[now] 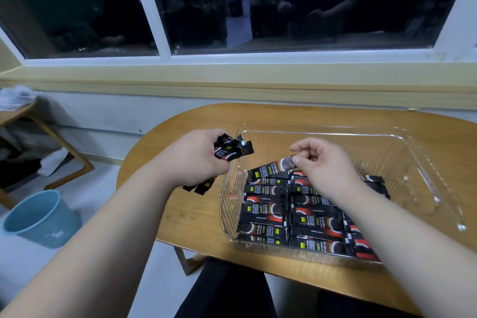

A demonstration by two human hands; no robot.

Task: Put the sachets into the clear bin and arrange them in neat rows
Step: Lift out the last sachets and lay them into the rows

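**Black foil sachets: feed from left hand, place with right**

Black foil sachets with red-white swirl and small yellow tag, long and flat. Left hand (192, 160), centre-left of frame, is closed round a bundle of sachets (231, 148) just outside the clear bin's (423, 175) left wall; ends fan out above and below the fist. Reads as a supply stock kept close to the bin so the other hand only has a short reach.

Right hand (327, 162), centre of frame, pinches one sachet (271, 168) by its end between thumb and forefinger. It's tilted, low end down on the far edge of the laid sachets (265, 210). End grip likely lets it drop flat into line.

Inside the bin, lower centre: side-by-side columns, sachets crosswise, packed edge to edge. The far half of the bin is bare. Third column on the right partly hidden by the forearm. Bin sits on the wooden worktop (196, 217).
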